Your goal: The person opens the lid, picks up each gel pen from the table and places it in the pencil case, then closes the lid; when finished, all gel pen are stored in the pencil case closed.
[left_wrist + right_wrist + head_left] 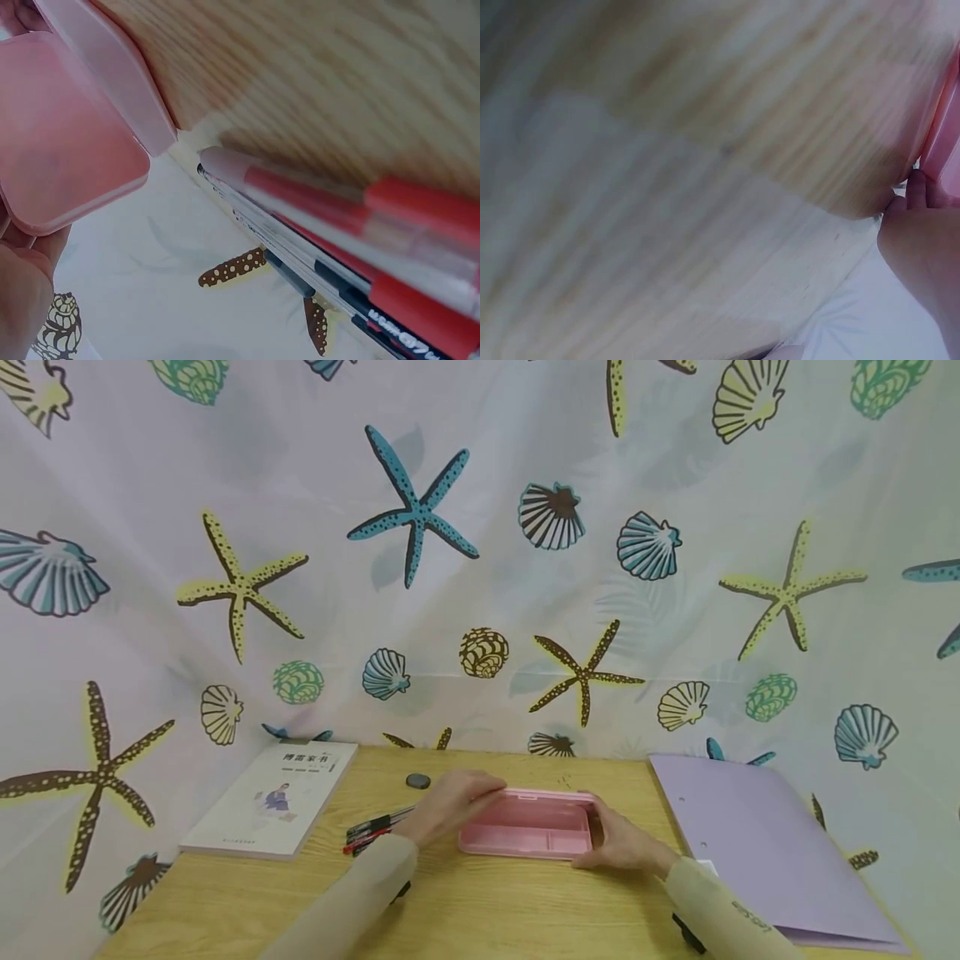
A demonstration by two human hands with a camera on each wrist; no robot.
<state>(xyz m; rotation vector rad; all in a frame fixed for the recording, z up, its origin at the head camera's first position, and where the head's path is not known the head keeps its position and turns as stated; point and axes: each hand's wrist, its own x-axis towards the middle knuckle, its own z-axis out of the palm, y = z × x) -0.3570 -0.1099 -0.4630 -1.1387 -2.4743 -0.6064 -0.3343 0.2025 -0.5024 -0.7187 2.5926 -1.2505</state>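
Observation:
A pink pencil case (498, 842) lies on the wooden table with its lid (67, 142) raised at the back. Inside, a low divider shows near the right end and no contents are visible. My left hand (453, 802) holds the lid at its upper left corner; in the left wrist view its fingers reach behind the lid. With the thumb at the front and the fingers at the back, my right hand (622, 839) grips the case's right end. Only part of that right hand (926, 240) shows in the right wrist view, beside the pink edge.
Several black and red pens (375, 828) lie left of the case, close to my left forearm. Behind them sits a small dark oval object (417, 781). A white book (273, 797) is at the left, a purple folder (765, 843) at the right. A patterned curtain (480, 593) hangs behind the table.

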